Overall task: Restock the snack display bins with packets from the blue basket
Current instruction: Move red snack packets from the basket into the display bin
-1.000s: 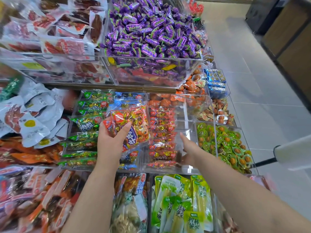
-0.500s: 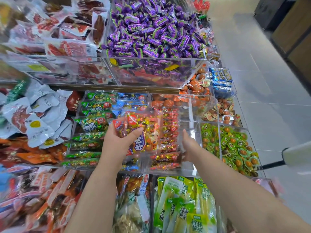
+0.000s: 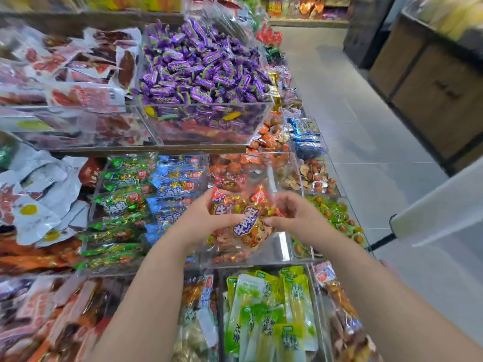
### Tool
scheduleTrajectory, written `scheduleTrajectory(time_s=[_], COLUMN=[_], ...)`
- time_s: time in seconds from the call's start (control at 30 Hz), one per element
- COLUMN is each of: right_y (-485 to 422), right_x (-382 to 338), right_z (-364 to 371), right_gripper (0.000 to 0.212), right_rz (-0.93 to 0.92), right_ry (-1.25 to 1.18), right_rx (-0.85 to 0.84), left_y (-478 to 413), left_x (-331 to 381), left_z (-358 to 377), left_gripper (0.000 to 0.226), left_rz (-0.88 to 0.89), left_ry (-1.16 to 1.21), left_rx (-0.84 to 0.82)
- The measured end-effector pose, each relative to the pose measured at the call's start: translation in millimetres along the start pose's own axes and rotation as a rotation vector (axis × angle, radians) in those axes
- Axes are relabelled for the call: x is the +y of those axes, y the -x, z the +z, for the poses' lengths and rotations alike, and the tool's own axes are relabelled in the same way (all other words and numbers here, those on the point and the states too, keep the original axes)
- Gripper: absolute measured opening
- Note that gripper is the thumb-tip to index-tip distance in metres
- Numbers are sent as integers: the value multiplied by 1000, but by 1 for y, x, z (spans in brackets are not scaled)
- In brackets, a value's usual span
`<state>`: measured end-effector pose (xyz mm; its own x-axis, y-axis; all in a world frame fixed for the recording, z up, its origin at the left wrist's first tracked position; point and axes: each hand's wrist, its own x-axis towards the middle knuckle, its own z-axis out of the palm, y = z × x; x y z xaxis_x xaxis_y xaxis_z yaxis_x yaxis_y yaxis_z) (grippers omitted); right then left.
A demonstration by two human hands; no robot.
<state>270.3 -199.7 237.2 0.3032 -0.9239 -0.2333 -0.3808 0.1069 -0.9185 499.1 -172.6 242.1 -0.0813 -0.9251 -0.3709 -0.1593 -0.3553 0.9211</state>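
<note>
Crossing over, the right hand (image 3: 295,216) has joined the left hand (image 3: 200,220); both grips clasp one bundle of red packets (image 3: 247,224) between them, above a clear bin (image 3: 283,247).

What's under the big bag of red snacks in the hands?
A clear bin sits under the bag. Some red packets show at its near end. The bag, the left hand and the right hand cover the rest.

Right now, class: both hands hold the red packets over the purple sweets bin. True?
No. In the head view the left hand and right hand hold the red packets over the clear bin beside the blue packets, below the purple sweets.
</note>
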Motion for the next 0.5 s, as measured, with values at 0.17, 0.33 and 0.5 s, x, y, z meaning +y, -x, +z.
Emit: scheduleTrajectory(time_s=[0.17,0.33,0.5], right_y=[15,17,5], right_x=[10,9,-6], right_z=[1,3,-2], right_gripper=[31,90,88], right_rz=[19,98,-111], right_ry=[-162,-30,239], right_rx=[155,83,63], left_y=[2,-2,-13], left_x=[-6,-2,-5], left_z=[12,17,20], left_gripper=[97,94,70], left_rz=[28,30,15], left_ry=[113,45,-31], left_rx=[86,98,37])
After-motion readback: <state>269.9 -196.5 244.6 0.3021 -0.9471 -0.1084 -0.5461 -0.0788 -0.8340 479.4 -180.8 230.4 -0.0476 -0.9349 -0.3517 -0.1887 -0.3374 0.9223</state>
